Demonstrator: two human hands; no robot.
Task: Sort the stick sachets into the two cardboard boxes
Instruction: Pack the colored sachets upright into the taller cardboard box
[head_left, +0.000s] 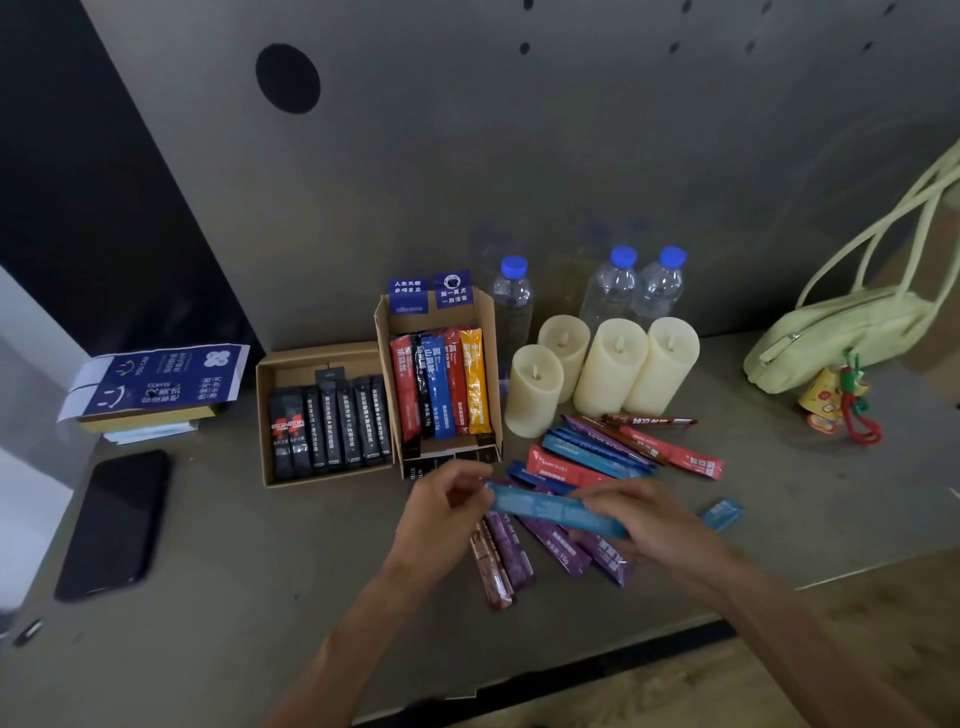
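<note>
Sachets (563, 467) on grey table (234, 649), pegboard wall (571, 156)

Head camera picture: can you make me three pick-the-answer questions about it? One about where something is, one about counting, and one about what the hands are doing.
1. Where does the flat black smartphone lie?
A. On the table, left of the brown cardboard boxes
B. Inside a box
C. On the green handbag

2. How many cream pillar candles stand on the table?
A. Two
B. Four
C. Six

3. What is happening to the light blue stick sachet?
A. It lies in a box
B. It sits under the phone
C. Both hands hold it above the table

Answers:
1 A: the phone lies at the table's left, apart from the boxes.
2 B: four candles stand clustered right of the boxes.
3 C: the left hand pinches one end and the right hand holds the other part.
</note>
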